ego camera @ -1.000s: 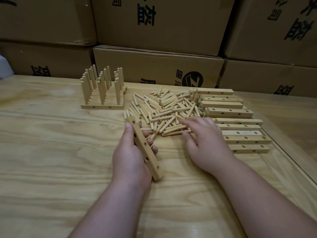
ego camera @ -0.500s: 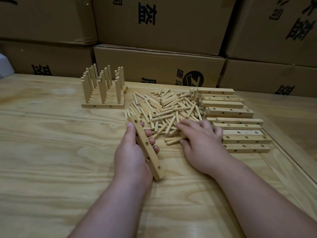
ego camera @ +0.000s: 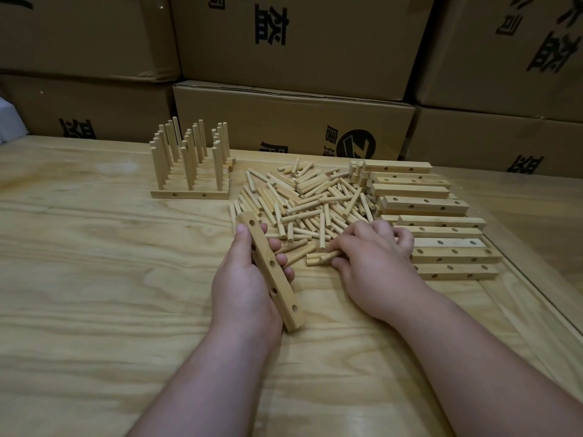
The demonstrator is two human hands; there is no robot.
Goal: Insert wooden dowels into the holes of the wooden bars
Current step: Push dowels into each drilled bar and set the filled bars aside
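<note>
Left hand (ego camera: 249,279) grips bar (ego camera: 271,272); right hand (ego camera: 372,263) fingers curled, pinching dowels (ego camera: 321,258). Risk: several dowels gathered, some may slip.

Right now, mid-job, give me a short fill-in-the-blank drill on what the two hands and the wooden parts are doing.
1. The left hand grips a drilled wooden bar whose holes hold ____ dowels.
2. The right hand pinches a dowel at the near edge of the loose ____ pile.
3. The empty bars lie stacked to the ____ of that pile.
4. The finished bars with upright dowels stand to the pile's ____.

Missing words: no; dowel; right; left
</note>
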